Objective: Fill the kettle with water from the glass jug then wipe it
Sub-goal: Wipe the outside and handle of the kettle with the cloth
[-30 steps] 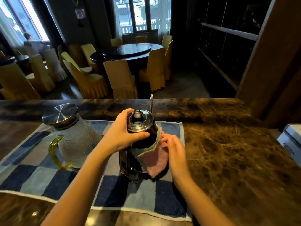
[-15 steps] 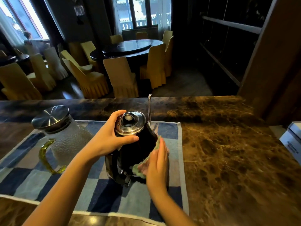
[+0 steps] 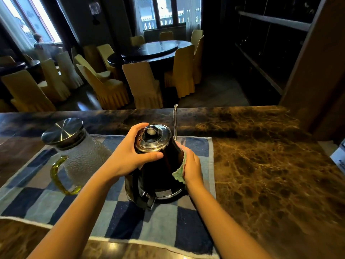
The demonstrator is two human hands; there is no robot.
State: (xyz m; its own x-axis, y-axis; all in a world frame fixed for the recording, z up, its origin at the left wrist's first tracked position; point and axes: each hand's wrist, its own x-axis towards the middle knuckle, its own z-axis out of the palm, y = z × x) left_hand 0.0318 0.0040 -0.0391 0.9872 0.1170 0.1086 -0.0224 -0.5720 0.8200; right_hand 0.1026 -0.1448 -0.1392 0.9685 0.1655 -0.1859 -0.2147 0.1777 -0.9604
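Observation:
A black kettle [image 3: 158, 171] with a shiny steel lid and a thin gooseneck spout stands on a blue checked towel [image 3: 164, 221] in the head view. My left hand [image 3: 128, 154] grips the kettle just under its lid, on the left side. My right hand [image 3: 192, 165] presses a green and pink cloth [image 3: 179, 174] flat against the kettle's right side. A textured glass jug [image 3: 84, 156] with a steel lid and a yellow-green handle stands on the towel to the left of the kettle, untouched.
The towel lies on a dark marble counter [image 3: 261, 165]. A white box [image 3: 338, 157] sits at the counter's right edge. Beyond the counter are a round dining table [image 3: 158, 48] and several yellow covered chairs.
My right hand with the cloth has slid from the kettle's front face round to its right side. My left hand has stayed on the kettle near the lid. The jug has not moved.

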